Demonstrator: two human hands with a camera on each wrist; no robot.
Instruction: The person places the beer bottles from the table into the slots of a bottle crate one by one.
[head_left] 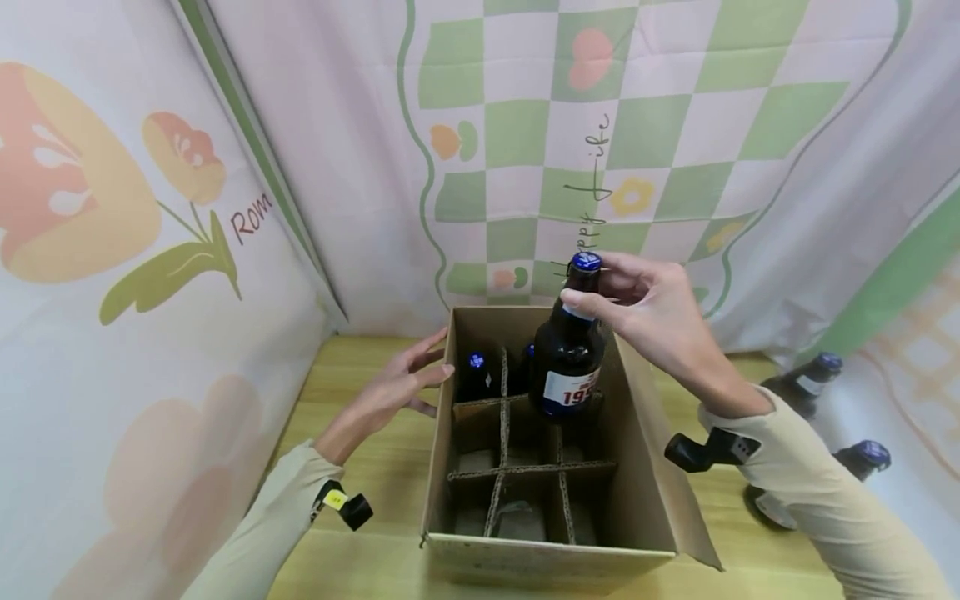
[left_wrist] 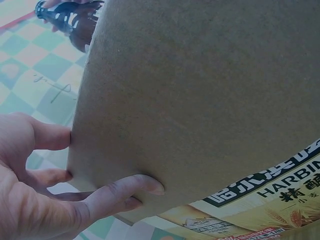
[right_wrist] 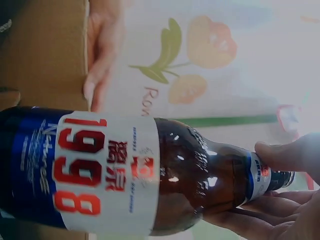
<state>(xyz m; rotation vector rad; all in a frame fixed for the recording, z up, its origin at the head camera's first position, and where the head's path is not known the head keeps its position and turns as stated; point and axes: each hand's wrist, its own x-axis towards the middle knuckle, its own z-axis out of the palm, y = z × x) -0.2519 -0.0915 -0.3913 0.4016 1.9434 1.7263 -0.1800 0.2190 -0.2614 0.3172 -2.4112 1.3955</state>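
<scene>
By its neck, my right hand holds a dark brown beer bottle with a blue cap, upright over the back right of a divided cardboard box. The label reads "1998" on the bottle in the right wrist view. At the box's back left corner, my left hand grips the cardboard. The left wrist view shows its digits around the edge of the brown cardboard. A blue-capped bottle stands in the back left compartment; another cap is partly hidden behind the held bottle.
Cardboard dividers split the box into several compartments. A box flap sticks out on the right. Two more bottles, one farther back and one nearer, stand right of the box, partly behind my right sleeve. Printed curtains surround the wooden table.
</scene>
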